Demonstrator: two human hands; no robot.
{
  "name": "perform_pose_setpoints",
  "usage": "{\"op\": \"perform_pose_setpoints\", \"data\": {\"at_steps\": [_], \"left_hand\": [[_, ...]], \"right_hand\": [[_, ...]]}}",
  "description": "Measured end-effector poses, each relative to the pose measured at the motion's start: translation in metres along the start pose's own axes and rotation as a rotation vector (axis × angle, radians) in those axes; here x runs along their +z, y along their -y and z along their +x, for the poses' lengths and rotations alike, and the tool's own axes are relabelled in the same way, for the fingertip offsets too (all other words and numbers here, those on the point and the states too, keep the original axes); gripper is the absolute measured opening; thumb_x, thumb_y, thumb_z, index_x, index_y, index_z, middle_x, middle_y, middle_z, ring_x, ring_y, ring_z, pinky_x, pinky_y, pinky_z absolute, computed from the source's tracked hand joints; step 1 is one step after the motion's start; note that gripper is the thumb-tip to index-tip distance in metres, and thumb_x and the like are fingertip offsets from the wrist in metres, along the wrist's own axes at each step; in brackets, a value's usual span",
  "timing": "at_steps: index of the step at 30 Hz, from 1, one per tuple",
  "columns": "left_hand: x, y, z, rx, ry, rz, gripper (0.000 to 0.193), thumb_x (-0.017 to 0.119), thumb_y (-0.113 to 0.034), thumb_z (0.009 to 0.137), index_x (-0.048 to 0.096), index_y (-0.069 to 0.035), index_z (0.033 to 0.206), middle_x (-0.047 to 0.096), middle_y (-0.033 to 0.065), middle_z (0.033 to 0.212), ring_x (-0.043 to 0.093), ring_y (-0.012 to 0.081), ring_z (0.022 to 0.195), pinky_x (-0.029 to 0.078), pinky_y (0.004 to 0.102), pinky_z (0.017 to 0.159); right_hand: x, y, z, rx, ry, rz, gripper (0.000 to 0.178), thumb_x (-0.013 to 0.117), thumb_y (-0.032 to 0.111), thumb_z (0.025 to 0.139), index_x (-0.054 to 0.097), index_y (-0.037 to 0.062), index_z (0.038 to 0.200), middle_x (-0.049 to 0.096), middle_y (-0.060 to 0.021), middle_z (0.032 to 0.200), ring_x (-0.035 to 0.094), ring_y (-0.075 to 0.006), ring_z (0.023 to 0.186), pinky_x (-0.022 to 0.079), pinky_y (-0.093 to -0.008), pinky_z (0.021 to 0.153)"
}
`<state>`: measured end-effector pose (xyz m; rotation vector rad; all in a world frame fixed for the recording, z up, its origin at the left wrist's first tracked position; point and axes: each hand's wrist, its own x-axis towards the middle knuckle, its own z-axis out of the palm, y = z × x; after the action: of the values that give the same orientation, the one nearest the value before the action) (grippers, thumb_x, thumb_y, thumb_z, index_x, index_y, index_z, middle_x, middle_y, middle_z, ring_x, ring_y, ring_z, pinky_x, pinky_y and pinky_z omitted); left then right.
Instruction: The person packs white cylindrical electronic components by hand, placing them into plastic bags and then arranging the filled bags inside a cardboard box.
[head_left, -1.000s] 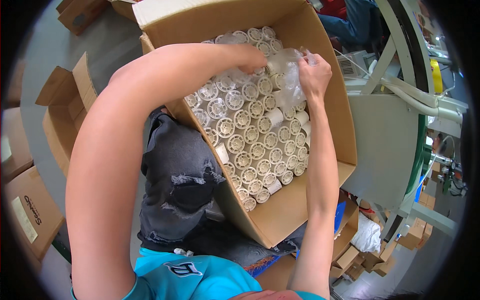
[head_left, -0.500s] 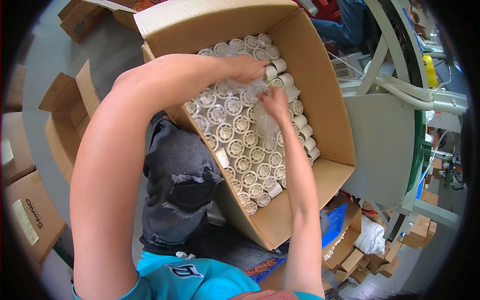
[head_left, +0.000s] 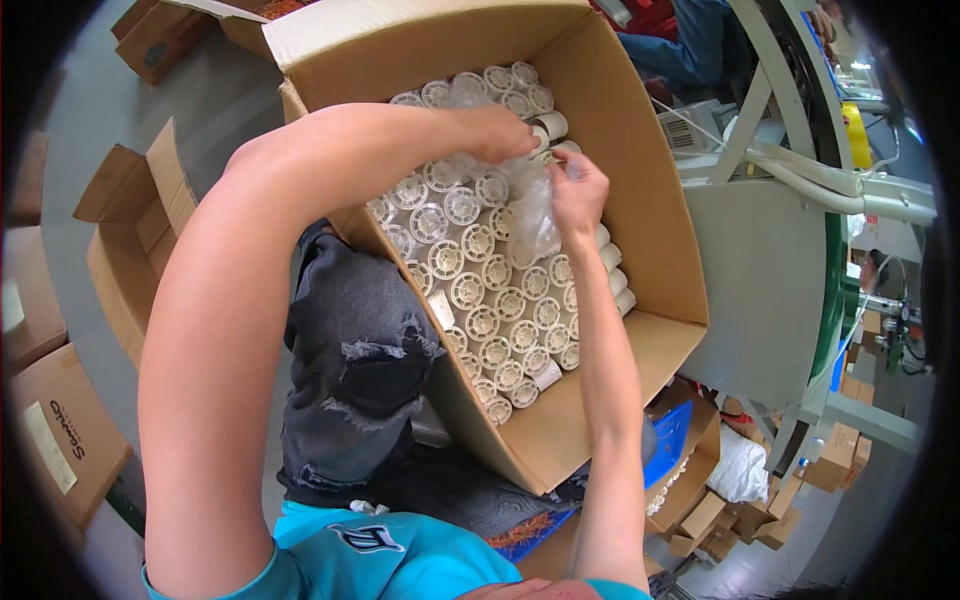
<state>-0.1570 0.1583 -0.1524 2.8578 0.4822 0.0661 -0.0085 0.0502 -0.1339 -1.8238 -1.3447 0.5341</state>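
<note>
A large open cardboard box (head_left: 440,60) in front of me is packed with rows of white, round plastic spools (head_left: 467,291). Across them lies a crumpled clear plastic bag (head_left: 533,222). Over the far part of the box, my left hand (head_left: 497,134) is closed on the bag's upper part, its fingertips partly hidden beside a white spool lying on its side (head_left: 551,125). My right hand (head_left: 580,197), a little nearer and to the right, pinches the bag's edge between thumb and fingers, next to the sideways spools along the right wall.
An open carton (head_left: 135,235) stands on the floor at the left, near closed boxes (head_left: 75,430). A grey machine panel (head_left: 760,285) borders the box on the right. Lower right are a blue tray (head_left: 670,445) and smaller cartons (head_left: 700,520). Another person's blue-clad leg (head_left: 690,50) shows at the top.
My right hand has shifted slightly right and turned, drawing the plastic bag along with it. The left hand has stayed nearly in place.
</note>
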Motion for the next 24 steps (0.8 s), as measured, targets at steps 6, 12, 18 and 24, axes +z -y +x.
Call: {"op": "perform_pose_setpoints", "data": {"at_steps": [6, 12, 18, 24], "left_hand": [[-0.002, 0.008, -0.003, -0.107, -0.018, -0.222, 0.024, 0.062, -0.009, 0.073, 0.056, 0.002, 0.094, 0.061, 0.0204, 0.089, 0.060, 0.0374, 0.087, 0.048, 0.0457, 0.071], [-0.017, 0.009, 0.000, -0.107, 0.072, -0.237, 0.027, 0.065, -0.019, 0.076, 0.060, 0.003, 0.090, 0.061, 0.0216, 0.094, 0.060, 0.0377, 0.088, 0.048, 0.0445, 0.072], [-0.012, 0.014, 0.006, -0.134, -0.005, -0.461, 0.030, 0.065, -0.022, 0.077, 0.060, 0.003, 0.092, 0.062, 0.0205, 0.093, 0.059, 0.0342, 0.091, 0.046, 0.0416, 0.078], [-0.030, 0.008, 0.009, -0.180, -0.120, -0.880, 0.032, 0.063, -0.025, 0.078, 0.063, 0.001, 0.096, 0.064, 0.0142, 0.093, 0.060, 0.0219, 0.087, 0.046, 0.0340, 0.077]], "right_hand": [[-0.014, 0.021, -0.002, -0.121, -0.075, 0.043, 0.023, 0.064, 0.006, 0.072, 0.067, 0.0002, 0.095, 0.068, -0.0122, 0.082, 0.063, -0.0188, 0.076, 0.048, -0.0303, 0.073], [-0.051, 0.001, 0.023, 0.137, 0.024, -0.250, 0.041, 0.067, 0.020, 0.072, 0.062, -0.0028, 0.106, 0.065, -0.0186, 0.101, 0.062, -0.0252, 0.095, 0.046, -0.0335, 0.084], [-0.020, -0.025, 0.005, 0.210, 0.060, -0.531, 0.061, 0.070, 0.034, 0.072, 0.053, 0.0016, 0.121, 0.056, -0.0237, 0.118, 0.053, -0.0353, 0.112, 0.039, -0.0396, 0.096], [-0.026, -0.038, 0.004, 0.281, 0.045, -0.523, 0.039, 0.066, 0.029, 0.075, 0.063, -0.0023, 0.097, 0.059, -0.0275, 0.103, 0.058, -0.0383, 0.099, 0.044, -0.0422, 0.084]]}}
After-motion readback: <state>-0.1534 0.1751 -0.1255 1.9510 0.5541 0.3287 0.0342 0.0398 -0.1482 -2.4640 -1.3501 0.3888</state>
